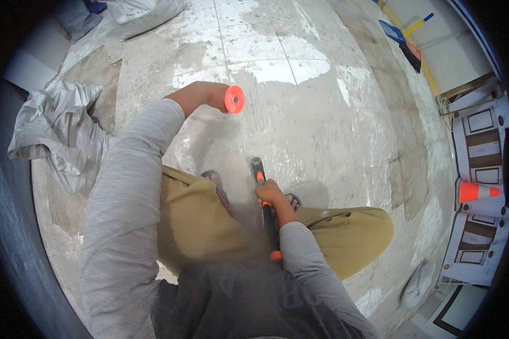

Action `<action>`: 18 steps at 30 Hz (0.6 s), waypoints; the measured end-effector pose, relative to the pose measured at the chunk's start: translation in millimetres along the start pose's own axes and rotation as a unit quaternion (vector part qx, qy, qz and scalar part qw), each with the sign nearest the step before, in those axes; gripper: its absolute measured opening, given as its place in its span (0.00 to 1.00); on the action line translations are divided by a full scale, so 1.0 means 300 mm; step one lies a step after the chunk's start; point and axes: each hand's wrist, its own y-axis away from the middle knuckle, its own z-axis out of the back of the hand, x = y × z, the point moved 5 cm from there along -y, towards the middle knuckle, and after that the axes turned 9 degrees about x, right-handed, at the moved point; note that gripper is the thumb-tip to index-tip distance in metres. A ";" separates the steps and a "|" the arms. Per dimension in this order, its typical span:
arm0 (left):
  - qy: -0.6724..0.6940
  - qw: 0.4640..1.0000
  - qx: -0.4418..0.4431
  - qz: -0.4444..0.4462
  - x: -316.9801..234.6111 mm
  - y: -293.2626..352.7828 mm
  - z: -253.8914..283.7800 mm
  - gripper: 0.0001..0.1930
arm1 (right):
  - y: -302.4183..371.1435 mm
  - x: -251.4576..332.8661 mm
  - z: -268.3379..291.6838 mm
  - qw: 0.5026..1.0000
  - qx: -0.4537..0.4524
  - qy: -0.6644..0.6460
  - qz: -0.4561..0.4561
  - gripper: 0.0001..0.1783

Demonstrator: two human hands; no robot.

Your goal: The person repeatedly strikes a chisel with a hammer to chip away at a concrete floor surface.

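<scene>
My left hand [214,96] reaches forward over the floor, closed around a chisel whose round orange hand guard [234,100] faces up. Most of the fingers and the chisel's shaft are hidden behind the guard and wrist. Nearer my body, my right hand [271,193] wraps the black and orange handle of a hammer [257,165]. The hammer's metal head points away from me, and its orange butt end lies near my shirt. Head and guard are well apart. I squat over the worn floor [311,135], a foot on each side of the hammer.
Crumpled whitish sacks [68,124] lie on the left, with a fuller white bag [144,14] at the far left. Along the right wall are an orange and white cone [478,192], patterned panels [483,141] and a blue dustpan-like tool [391,31]. Some floor tiles show patchy residue.
</scene>
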 end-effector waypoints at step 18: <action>0.245 0.877 -0.408 -0.067 -0.123 -0.287 -0.049 0.24 | 0.130 0.001 0.026 0.994 0.032 -0.106 0.010 0.05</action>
